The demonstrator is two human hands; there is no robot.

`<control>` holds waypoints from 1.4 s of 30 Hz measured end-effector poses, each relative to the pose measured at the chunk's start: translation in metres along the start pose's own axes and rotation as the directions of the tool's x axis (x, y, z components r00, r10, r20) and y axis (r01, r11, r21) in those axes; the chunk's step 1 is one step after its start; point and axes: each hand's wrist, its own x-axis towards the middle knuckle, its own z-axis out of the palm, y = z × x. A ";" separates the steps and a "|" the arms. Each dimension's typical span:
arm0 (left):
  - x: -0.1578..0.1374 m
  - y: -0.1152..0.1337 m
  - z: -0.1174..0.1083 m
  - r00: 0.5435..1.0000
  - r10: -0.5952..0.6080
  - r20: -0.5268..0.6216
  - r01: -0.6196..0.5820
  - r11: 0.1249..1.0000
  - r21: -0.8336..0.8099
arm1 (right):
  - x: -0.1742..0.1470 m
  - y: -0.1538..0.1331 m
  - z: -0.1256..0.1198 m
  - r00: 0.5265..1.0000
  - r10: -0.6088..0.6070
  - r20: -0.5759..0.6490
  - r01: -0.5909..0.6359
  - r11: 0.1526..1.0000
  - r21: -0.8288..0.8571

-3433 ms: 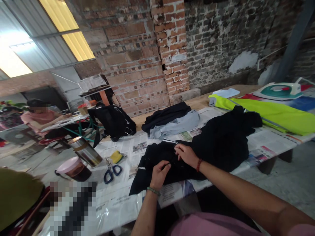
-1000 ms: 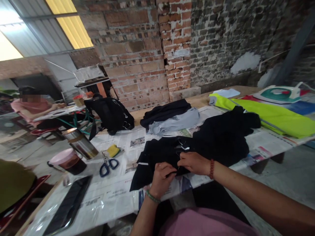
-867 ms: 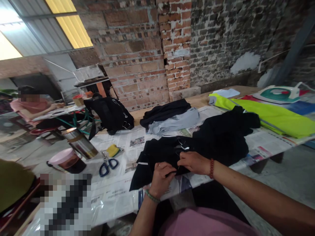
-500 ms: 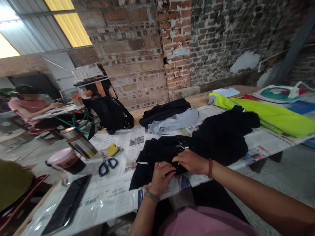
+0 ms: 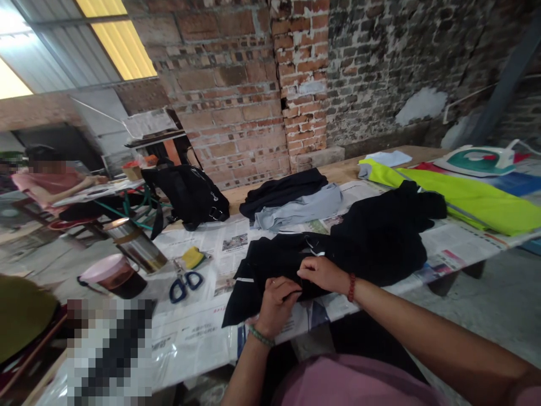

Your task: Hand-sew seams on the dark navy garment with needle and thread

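A black garment [image 5: 279, 256] lies bunched along the table's near edge, with a narrow white strip at its left side. My left hand [image 5: 279, 304] is closed on its near edge, fingers curled over the cloth. Just above and to the right, my right hand [image 5: 322, 274] is held in a pinch over the same garment. What sits between those fingertips is too small to make out. A small white piece [image 5: 320, 254] shows on the cloth just beyond my right knuckles. More black cloth [image 5: 380, 237] lies heaped to the right.
Newspaper [image 5: 190, 321] covers the table. On the left are scissors [image 5: 186, 285], a yellow item [image 5: 193, 257], a lidded cup [image 5: 116, 276] and a steel flask [image 5: 137, 246]. Behind are a black bag [image 5: 186, 194], folded grey cloth [image 5: 300, 207], a neon garment [image 5: 473, 197] and an iron [image 5: 479, 161].
My right hand has shifted slightly left and up, its fingers drawn in tighter. A thin pale line below its fingertips no longer shows. My left hand stays in place on the garment.
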 end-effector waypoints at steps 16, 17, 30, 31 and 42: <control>0.001 0.002 -0.002 0.998 -0.038 -0.054 0.036 0.999 -0.041 | 0.005 0.000 0.003 0.999 -0.040 0.025 0.043 0.994 -0.105; 0.001 0.002 -0.002 0.998 -0.037 -0.058 0.035 0.998 -0.043 | 0.006 0.000 0.003 0.999 -0.042 0.033 0.045 0.994 -0.102; 0.002 -0.009 0.000 0.982 -0.175 -0.068 0.155 0.961 -0.228 | 0.003 0.009 0.011 0.986 -0.117 0.116 0.137 0.974 -0.182; 0.002 -0.009 0.000 0.975 -0.214 -0.062 0.190 0.944 -0.270 | 0.003 0.010 0.009 0.983 -0.166 0.078 0.179 0.960 -0.217; 0.006 -0.008 0.000 0.852 -0.523 0.023 0.474 0.750 -0.461 | -0.029 0.011 -0.002 0.828 -0.549 -0.118 0.445 0.769 -0.460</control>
